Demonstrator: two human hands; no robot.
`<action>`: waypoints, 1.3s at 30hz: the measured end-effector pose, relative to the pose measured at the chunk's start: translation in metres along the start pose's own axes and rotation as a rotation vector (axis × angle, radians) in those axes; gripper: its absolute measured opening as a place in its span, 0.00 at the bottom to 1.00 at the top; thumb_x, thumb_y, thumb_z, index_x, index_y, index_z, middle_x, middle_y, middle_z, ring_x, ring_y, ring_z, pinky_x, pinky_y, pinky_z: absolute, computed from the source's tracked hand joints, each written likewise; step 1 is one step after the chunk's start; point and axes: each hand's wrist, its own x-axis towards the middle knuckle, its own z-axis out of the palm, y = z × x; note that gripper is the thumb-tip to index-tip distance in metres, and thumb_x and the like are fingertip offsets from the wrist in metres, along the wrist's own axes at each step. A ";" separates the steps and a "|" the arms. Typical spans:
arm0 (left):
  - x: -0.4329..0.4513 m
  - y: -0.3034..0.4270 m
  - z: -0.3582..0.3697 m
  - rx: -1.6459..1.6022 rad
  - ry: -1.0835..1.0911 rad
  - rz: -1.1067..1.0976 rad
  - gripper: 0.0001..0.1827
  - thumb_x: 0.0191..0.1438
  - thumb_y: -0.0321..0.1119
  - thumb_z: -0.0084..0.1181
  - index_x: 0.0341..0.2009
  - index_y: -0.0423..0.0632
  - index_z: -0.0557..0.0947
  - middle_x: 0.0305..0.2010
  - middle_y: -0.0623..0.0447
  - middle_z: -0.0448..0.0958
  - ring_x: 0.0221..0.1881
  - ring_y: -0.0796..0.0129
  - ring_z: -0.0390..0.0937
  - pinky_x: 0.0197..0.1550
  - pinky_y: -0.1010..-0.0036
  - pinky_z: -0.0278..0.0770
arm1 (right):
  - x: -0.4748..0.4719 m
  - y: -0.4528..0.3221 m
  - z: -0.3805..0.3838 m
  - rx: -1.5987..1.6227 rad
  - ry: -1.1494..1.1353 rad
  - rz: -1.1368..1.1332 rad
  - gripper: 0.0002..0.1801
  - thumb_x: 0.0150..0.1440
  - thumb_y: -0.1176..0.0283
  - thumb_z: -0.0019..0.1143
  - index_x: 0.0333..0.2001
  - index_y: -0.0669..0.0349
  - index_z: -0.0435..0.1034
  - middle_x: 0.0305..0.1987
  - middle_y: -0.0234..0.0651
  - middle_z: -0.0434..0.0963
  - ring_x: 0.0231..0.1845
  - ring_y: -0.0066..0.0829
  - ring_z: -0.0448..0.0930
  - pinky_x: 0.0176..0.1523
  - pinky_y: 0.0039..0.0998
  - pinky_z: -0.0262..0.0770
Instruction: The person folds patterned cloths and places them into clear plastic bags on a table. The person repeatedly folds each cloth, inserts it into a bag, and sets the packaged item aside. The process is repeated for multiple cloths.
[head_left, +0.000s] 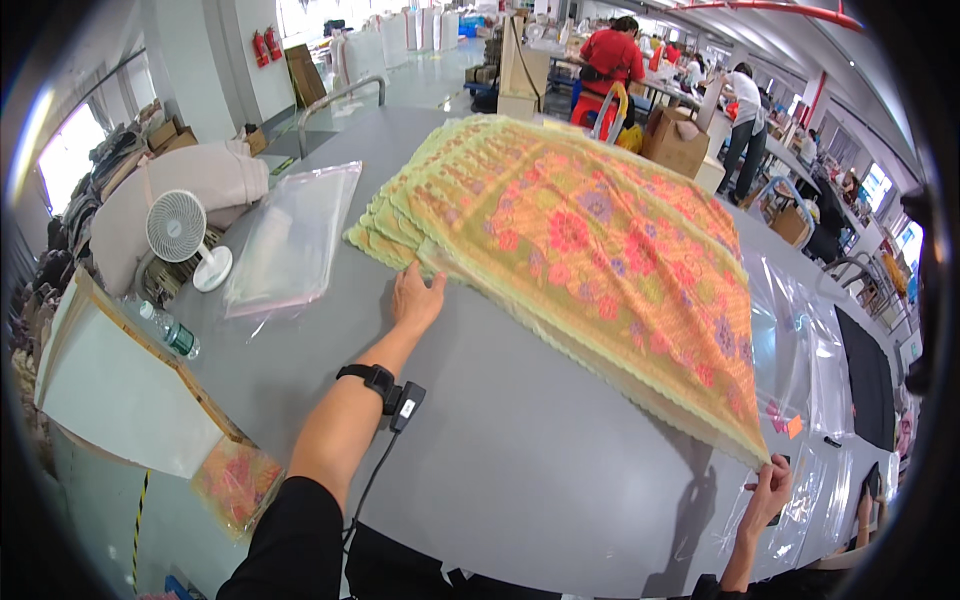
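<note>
A stack of orange floral cloths (600, 247) with pale green scalloped edges lies fanned out across the grey table (525, 465). The top cloth is patterned with pink and purple flowers, and its near edge is lifted off the table toward the right. Between finger and thumb, my right hand (770, 487) pinches that cloth's near right corner. My left hand (418, 298), fingers apart, is at the near left edge of the stack, its fingertips touching the scalloped border. A black band with a cabled device (390, 394) is strapped to my left forearm.
Clear plastic bags (296, 240) lie left of the cloths, beside a white fan (178, 229) and a water bottle (171, 330). More clear plastic (795, 337) and a black cloth (862, 375) lie right. Another person's hand (866, 510) shows at the far right. People work behind.
</note>
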 end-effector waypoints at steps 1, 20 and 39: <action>0.009 0.001 0.003 0.057 0.006 0.034 0.24 0.62 0.49 0.63 0.58 0.51 0.82 0.55 0.46 0.82 0.50 0.51 0.84 0.55 0.58 0.79 | -0.003 0.001 0.002 -0.015 0.020 -0.041 0.05 0.70 0.75 0.57 0.41 0.65 0.72 0.48 0.34 0.79 0.33 0.15 0.77 0.28 0.20 0.77; -0.012 -0.088 -0.094 0.130 -0.027 -0.013 0.10 0.58 0.42 0.63 0.37 0.50 0.88 0.38 0.45 0.88 0.42 0.41 0.85 0.46 0.50 0.82 | -0.049 0.051 -0.044 -0.483 0.142 0.065 0.09 0.64 0.75 0.56 0.46 0.65 0.77 0.34 0.37 0.81 0.34 0.29 0.79 0.40 0.35 0.75; -0.080 -0.104 -0.162 0.324 0.067 0.411 0.14 0.55 0.28 0.62 0.48 0.52 0.84 0.49 0.49 0.82 0.48 0.47 0.82 0.51 0.54 0.80 | -0.074 0.113 -0.131 0.208 0.113 0.448 0.13 0.71 0.77 0.44 0.50 0.65 0.78 0.36 0.33 0.80 0.25 0.16 0.75 0.28 0.19 0.72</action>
